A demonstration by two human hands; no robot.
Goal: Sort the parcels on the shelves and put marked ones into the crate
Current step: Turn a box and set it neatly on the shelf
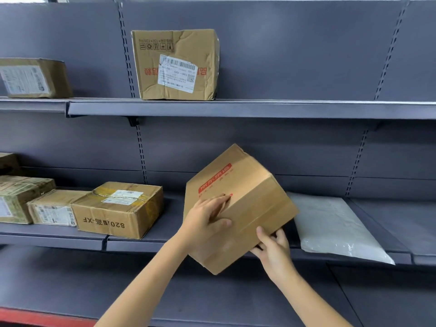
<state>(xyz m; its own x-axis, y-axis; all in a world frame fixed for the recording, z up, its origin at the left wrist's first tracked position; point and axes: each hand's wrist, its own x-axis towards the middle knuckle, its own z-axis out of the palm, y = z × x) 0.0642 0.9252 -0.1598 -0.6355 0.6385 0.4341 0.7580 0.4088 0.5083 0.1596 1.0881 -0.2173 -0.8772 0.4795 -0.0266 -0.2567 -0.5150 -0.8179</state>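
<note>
A brown cardboard parcel (250, 201) with red printing is tilted in the air in front of the middle shelf (132, 241). My left hand (207, 220) grips its left face, thumb across the front. My right hand (273, 251) holds its lower right edge from beneath, fingers curled under it. A crumpled box with a white label (175, 64) stands on the upper shelf (259, 108). No crate is in view.
A white plastic mailer bag (335, 227) lies on the middle shelf right of the held parcel. Left of it stands a box printed "820" (118, 208), with smaller labelled boxes (53, 210) beside it. Another labelled box (33, 77) is at the upper left.
</note>
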